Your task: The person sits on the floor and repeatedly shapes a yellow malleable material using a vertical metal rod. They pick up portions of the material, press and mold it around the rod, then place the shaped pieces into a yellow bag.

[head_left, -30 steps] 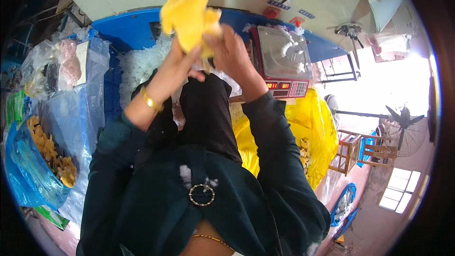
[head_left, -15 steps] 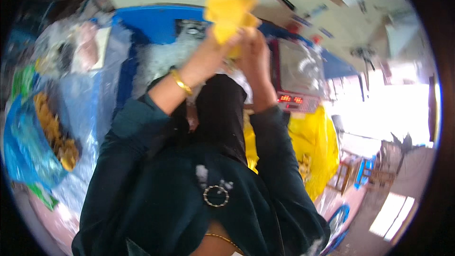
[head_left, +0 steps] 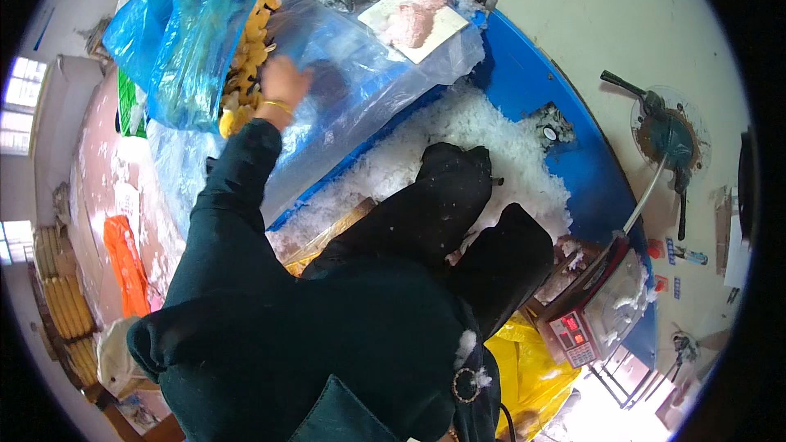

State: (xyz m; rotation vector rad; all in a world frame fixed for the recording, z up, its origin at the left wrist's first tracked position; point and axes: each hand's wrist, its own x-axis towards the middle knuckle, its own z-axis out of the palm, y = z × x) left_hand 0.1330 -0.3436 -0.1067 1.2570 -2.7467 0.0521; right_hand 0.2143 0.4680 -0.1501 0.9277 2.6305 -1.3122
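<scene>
My left hand [head_left: 284, 86], with a gold bangle at the wrist, reaches out over the far-left work surface. Its thumb stands apart from the fingers, which are somewhat blurred, and nothing shows in its grip. Right beside it, a heap of yellow-brown soft plush pieces [head_left: 246, 57] lies in the mouth of a blue plastic bag [head_left: 196, 53]. Whether the fingertips touch the heap I cannot tell. Clear plastic sheeting [head_left: 327, 127] lies beneath the hand. My right hand is out of sight.
White fluffy stuffing [head_left: 508, 155] fills a blue-walled bin [head_left: 589, 164] around my legs. A pink plush piece [head_left: 413, 20] rests on a pale board [head_left: 446, 33]. At right are a digital scale [head_left: 573, 336], a yellow bag [head_left: 524, 368] and a machine with black handles [head_left: 667, 139].
The view has swung left. My hands have parted from the yellow plush piece they held together; it is no longer visible. My left hand has moved over to the heap by the blue bag.
</scene>
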